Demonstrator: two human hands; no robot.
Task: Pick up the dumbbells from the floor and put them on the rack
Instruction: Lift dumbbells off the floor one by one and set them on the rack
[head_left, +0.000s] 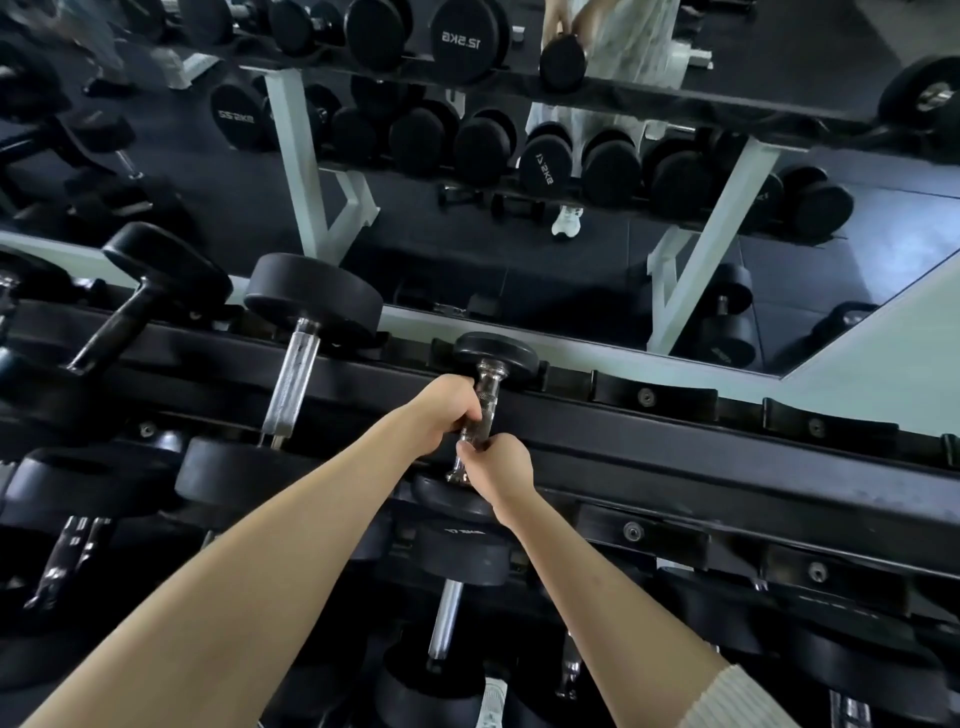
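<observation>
Both hands grip one dumbbell (480, 400) by its handle, the left hand (447, 408) high on the grip, the right hand (498, 470) low. Its far head rests on the rack (675, 441) top tier, beside a bigger dumbbell (296, 364). Placing is under way; next, I judge, seat both heads in the cradles, then let go.

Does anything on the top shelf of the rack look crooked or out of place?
Nothing stands out. Both hands grip the handle of one dumbbell across the top shelf, like its neighbours.
</observation>
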